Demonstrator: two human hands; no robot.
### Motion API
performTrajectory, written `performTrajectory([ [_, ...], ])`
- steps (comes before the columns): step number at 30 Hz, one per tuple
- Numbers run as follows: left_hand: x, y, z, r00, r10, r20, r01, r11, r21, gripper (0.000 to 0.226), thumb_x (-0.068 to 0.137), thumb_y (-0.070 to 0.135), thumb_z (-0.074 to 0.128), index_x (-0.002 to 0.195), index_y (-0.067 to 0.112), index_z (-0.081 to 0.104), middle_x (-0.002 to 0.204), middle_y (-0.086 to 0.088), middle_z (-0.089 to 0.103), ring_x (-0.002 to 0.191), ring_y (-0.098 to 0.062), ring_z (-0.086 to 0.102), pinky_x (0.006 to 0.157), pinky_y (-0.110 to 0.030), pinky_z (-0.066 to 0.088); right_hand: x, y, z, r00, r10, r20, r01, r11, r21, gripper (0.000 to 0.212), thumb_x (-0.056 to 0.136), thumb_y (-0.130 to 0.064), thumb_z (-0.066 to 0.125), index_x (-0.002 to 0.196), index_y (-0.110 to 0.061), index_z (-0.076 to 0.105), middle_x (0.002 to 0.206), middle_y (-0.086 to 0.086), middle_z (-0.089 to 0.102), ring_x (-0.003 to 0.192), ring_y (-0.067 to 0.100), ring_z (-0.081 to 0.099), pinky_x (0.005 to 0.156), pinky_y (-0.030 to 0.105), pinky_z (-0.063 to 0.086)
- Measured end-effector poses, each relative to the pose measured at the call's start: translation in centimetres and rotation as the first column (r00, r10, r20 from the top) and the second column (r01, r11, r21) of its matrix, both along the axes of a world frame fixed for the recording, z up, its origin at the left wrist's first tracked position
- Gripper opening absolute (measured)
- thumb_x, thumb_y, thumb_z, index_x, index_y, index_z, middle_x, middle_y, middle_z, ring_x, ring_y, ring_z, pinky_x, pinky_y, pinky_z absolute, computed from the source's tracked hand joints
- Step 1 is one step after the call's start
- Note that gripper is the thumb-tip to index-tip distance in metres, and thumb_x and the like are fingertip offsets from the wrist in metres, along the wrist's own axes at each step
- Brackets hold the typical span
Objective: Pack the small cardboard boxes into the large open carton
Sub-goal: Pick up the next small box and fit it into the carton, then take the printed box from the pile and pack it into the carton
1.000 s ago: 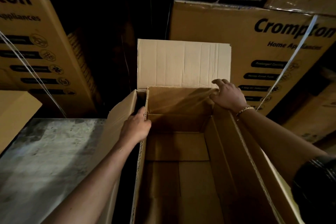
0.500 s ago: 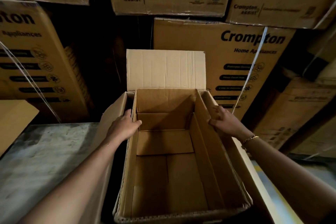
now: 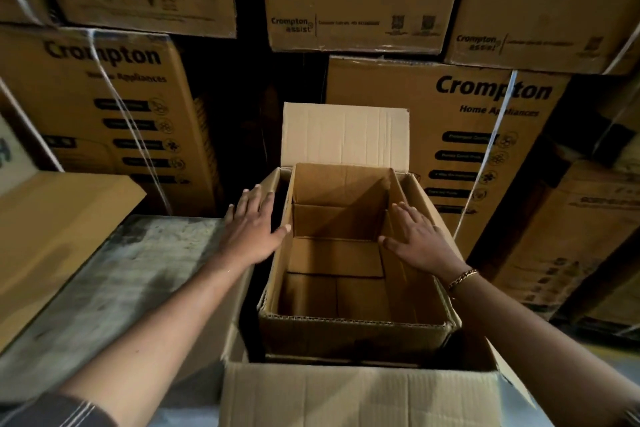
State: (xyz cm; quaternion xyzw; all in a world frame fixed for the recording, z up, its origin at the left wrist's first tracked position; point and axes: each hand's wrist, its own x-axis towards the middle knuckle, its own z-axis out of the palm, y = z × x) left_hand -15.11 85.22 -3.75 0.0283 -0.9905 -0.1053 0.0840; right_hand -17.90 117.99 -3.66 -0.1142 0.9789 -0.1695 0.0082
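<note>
Carton (image 3: 353, 333), open, empty: my left grip (image 3: 251, 232) and right grip (image 3: 420, 241) wide, flat on its side flaps. Stacked boxes (image 3: 450, 135) behind read "Crompton Home Appliances".

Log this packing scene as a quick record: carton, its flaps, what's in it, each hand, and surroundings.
carton: open
flaps: far flap upright, near flap folded out
contents: empty, bare cardboard floor
left hand: open, flat on left side flap
right hand: open, fingers spread on right wall
small boxes: none seen
surroundings: stacked printed cartons behind, grey surface at left
</note>
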Motion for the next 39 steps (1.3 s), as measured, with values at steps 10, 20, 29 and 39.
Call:
performTrajectory([
  [10,8.0,-11.1,3.8,0.972,0.101,-0.213,-0.115,0.992,-0.056,0.083,0.096,0.066,0.033,0.16,0.025,-0.001,0.167,-0.003,-0.014,0.154,-0.024,-0.012,0.124,-0.048,0.004,3.2,-13.1,5.6,0.94,0.234,-0.247,-0.235,0.972,0.027,0.089,0.091,-0.076,0.027,0.162,-0.031,-0.001,0.17,-0.005,-0.007,0.156,0.016,-0.008,0.124,0.043,0.001],
  [20,24.7,-34.0,8.7,0.884,0.316,-0.345,-0.369,0.924,-0.099,0.087,0.085,0.072,0.021,0.159,0.026,0.017,0.168,-0.005,0.009,0.154,-0.025,0.008,0.122,-0.048,0.016,10.2,-40.6,8.3,0.813,0.399,-0.424,-0.44,0.898,0.002,0.083,0.097,-0.068,0.037,0.162,-0.032,0.002,0.17,-0.008,-0.008,0.155,0.013,-0.013,0.123,0.039,-0.003],
  [29,37.0,-52.9,8.7,0.785,0.537,-0.311,-0.59,0.8,-0.11,0.089,0.084,0.075,0.016,0.159,0.025,0.016,0.167,-0.006,0.012,0.153,-0.027,0.013,0.12,-0.05,0.016,15.4,-63.0,8.0,0.771,0.555,-0.313,-0.59,0.807,-0.021,0.085,0.094,-0.071,0.041,0.162,-0.034,0.005,0.17,-0.008,-0.004,0.156,0.02,0.0,0.123,0.052,0.009],
  [39,36.4,-70.3,5.9,0.735,0.639,-0.228,-0.669,0.738,-0.09,0.095,0.078,0.08,0.011,0.158,0.029,0.018,0.167,-0.001,0.011,0.153,-0.023,0.013,0.12,-0.048,0.015,11.0,-82.3,5.2,0.761,0.628,-0.164,-0.649,0.733,-0.206,0.091,0.09,-0.074,0.045,0.162,-0.031,0.008,0.17,-0.005,0.001,0.15,0.029,0.027,0.113,0.055,0.038],
])
